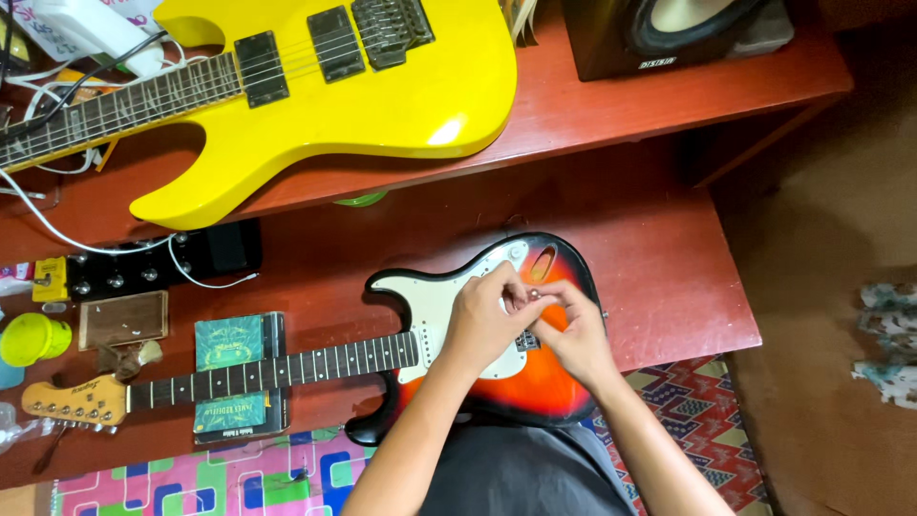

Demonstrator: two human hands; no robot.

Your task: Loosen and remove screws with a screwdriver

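Lying flat on the near desk (669,287), the sunburst guitar (535,382) stayed steady while both hands, left (482,320) and right (573,334), pinched a small part (535,293) above its pickguard.

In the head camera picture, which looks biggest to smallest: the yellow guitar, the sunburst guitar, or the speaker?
1. yellow guitar, though it is cut off at the frame edge
2. sunburst guitar, under both hands
3. speaker, only partly in view, so its rank is unsure
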